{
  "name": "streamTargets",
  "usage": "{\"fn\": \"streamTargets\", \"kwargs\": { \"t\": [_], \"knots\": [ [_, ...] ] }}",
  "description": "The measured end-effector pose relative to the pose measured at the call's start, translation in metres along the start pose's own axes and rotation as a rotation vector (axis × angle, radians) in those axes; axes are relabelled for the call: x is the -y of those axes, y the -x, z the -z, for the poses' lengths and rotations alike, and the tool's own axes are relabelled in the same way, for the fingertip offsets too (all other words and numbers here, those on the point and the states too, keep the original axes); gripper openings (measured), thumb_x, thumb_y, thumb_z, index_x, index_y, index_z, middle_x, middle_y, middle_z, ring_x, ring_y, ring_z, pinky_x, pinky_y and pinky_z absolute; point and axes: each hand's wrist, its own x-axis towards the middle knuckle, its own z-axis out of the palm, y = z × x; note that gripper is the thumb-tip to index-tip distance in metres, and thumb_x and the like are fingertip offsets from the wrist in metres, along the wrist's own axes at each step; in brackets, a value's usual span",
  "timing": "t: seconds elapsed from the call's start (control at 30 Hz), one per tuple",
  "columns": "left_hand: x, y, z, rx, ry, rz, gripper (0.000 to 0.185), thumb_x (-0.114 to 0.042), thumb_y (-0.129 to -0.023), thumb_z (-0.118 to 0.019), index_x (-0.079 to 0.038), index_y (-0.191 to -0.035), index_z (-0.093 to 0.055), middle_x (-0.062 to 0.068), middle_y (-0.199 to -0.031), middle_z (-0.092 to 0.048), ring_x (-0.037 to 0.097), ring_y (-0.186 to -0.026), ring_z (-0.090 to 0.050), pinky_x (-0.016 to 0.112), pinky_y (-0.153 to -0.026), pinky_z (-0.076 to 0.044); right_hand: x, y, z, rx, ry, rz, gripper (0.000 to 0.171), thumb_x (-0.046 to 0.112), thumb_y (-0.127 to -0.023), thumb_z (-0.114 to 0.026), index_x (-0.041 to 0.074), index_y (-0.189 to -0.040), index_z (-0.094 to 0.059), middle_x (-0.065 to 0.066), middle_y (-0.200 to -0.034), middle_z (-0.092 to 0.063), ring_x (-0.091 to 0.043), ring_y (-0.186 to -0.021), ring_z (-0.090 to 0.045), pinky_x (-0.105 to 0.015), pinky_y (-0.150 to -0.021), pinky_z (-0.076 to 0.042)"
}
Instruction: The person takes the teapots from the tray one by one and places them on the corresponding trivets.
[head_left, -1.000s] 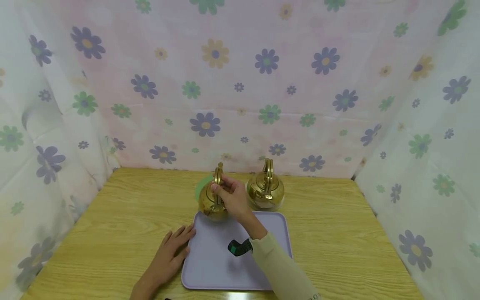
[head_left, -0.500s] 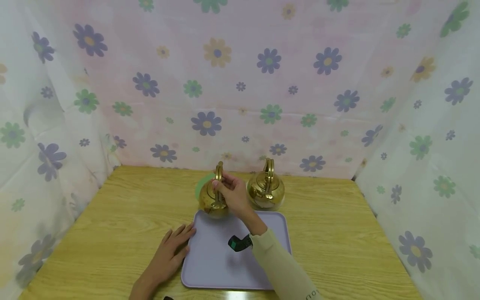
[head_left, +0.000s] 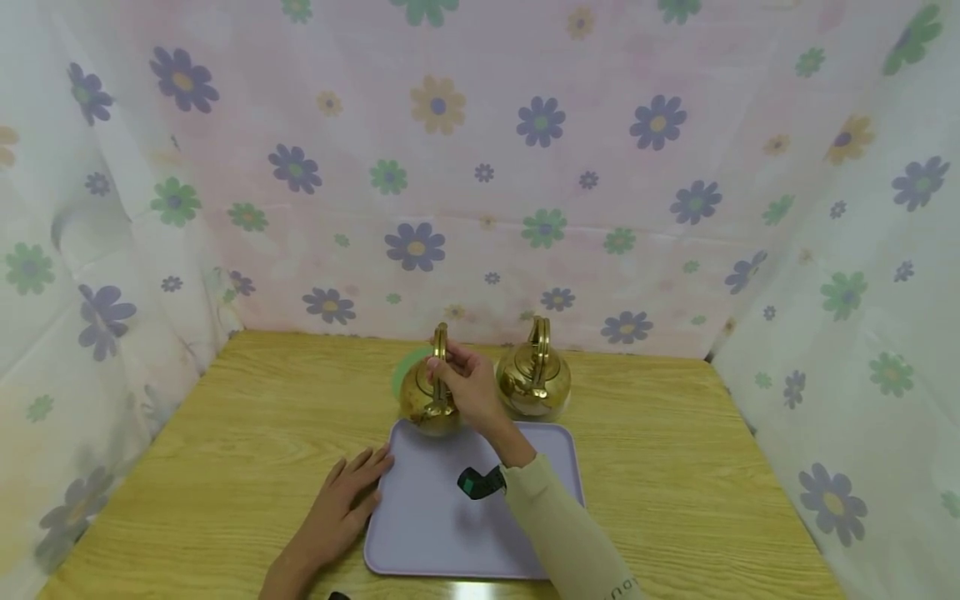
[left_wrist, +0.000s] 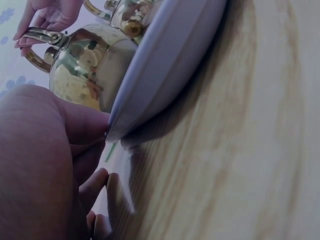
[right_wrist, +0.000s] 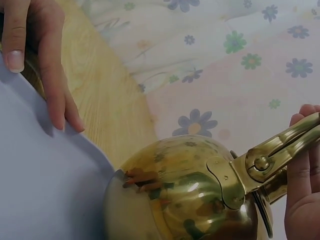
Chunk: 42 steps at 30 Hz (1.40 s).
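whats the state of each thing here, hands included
left kettle: upright at the tray's far left corner, handle up, held
right kettle: upright on the table behind the tray, untouched
tray: flat on the table
right hand: grips the left kettle's handle
left hand: flat, fingers on the tray's edge

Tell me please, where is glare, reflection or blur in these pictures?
Head view: a white glare patch on the table near edge. Right wrist view: the gold kettle mirrors fingers and flowers. Left wrist view: the left hand is large and blurred, with a dark shadow under the tray.
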Motion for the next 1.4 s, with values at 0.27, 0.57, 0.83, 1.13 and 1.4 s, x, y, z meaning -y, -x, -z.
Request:
{"fn": "streamTargets", "kwargs": {
  "t": [0.27,0.57,0.83,1.13,1.4],
  "knots": [
    [0.001,-0.001,0.0,0.001,-0.002,-0.003,0.043,-0.009,-0.097,-0.063,-0.006,-0.14,-0.062,0.009,-0.149,-0.056,0.047,-0.137,-0.047,0.047,-0.119,-0.016,-0.002,-0.006,-0.002,-0.039,-0.022,-0.044,0.04,0.002,-0.099,-0.063,-0.006,-0.138,-0.057,-0.04,-0.119,-0.061,-0.01,-0.081,-0.068,-0.023,-0.078,-0.058],
    [0.002,0.001,-0.002,-0.027,-0.014,-0.028,0.044,-0.008,-0.096,-0.064,-0.006,-0.14,-0.062,0.011,-0.148,-0.057,0.047,-0.135,-0.049,0.022,-0.12,-0.005,-0.003,-0.012,-0.004,-0.04,-0.019,-0.02,0.037,0.001,-0.099,-0.063,-0.005,-0.135,-0.06,-0.041,-0.115,-0.061,-0.012,-0.08,-0.067,-0.023,-0.076,-0.058],
    [0.002,0.001,-0.002,-0.029,-0.01,-0.031,0.043,-0.007,-0.095,-0.064,-0.004,-0.138,-0.063,0.011,-0.147,-0.058,0.048,-0.135,-0.049,0.03,-0.121,-0.009,-0.001,-0.017,-0.002,-0.04,0.019,-0.005,0.037,0.002,-0.1,-0.062,-0.005,-0.136,-0.06,-0.039,-0.115,-0.062,-0.015,-0.081,-0.066,-0.023,-0.078,-0.057],
    [0.004,0.0,-0.002,-0.044,-0.041,-0.067,0.044,-0.005,-0.093,-0.066,-0.005,-0.136,-0.064,0.011,-0.146,-0.059,0.047,-0.132,-0.051,0.015,-0.119,0.0,-0.005,-0.025,0.0,-0.047,0.009,0.007,0.035,0.002,-0.1,-0.062,-0.007,-0.134,-0.06,-0.04,-0.115,-0.062,-0.016,-0.08,-0.067,-0.023,-0.077,-0.057],
    [0.001,0.001,0.0,-0.024,-0.024,-0.026,0.043,-0.007,-0.095,-0.065,-0.006,-0.138,-0.064,0.009,-0.148,-0.058,0.046,-0.135,-0.049,0.021,-0.121,-0.005,-0.006,-0.03,-0.001,-0.054,0.024,0.05,0.033,0.0,-0.099,-0.062,-0.008,-0.131,-0.062,-0.043,-0.112,-0.061,-0.016,-0.078,-0.066,-0.022,-0.074,-0.057]
  ]
}}
